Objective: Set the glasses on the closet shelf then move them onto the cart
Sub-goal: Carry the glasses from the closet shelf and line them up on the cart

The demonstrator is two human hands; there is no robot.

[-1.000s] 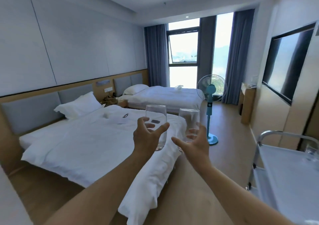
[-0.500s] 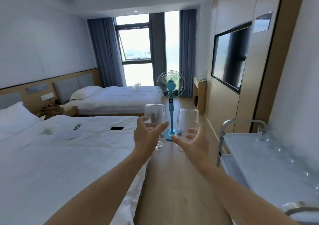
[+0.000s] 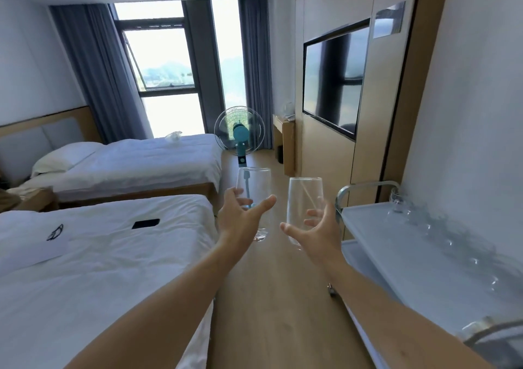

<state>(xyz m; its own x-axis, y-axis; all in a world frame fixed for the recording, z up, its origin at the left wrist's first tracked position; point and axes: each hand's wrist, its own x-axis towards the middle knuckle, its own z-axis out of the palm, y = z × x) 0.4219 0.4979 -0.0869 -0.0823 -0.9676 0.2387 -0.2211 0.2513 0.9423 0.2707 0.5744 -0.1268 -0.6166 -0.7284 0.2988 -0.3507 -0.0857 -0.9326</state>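
Here, at far left, the near bed [image 3: 99, 269] carries a black phone [image 3: 146, 223] and a white card [image 3: 34, 244]; a second bed [image 3: 135, 162] lies beyond it. At centre a teal standing fan [image 3: 239, 133] stands on the wooden floor [image 3: 263, 312] before the window. The left hand [image 3: 240, 221] reaches forward, its grip curled round the lower body of the left glass [image 3: 254, 187]: thumb on the right side, fingers seen through the glass on the far side. This glass stands upright, long axis vertical, mouth up, held in the air over the floor. Just beside it, apart, the right hand [image 3: 319, 232] holds the right glass [image 3: 304, 198] likewise, thumb low at left, fingers wrapped round the right side; that glass too is mouth up, its axis leaning slightly. Further right, the cart [image 3: 424, 269] stands against the wall, a row of clear glasses [image 3: 418, 218] along its far edge. A dark television [image 3: 334, 77] hangs on the wood panel above.
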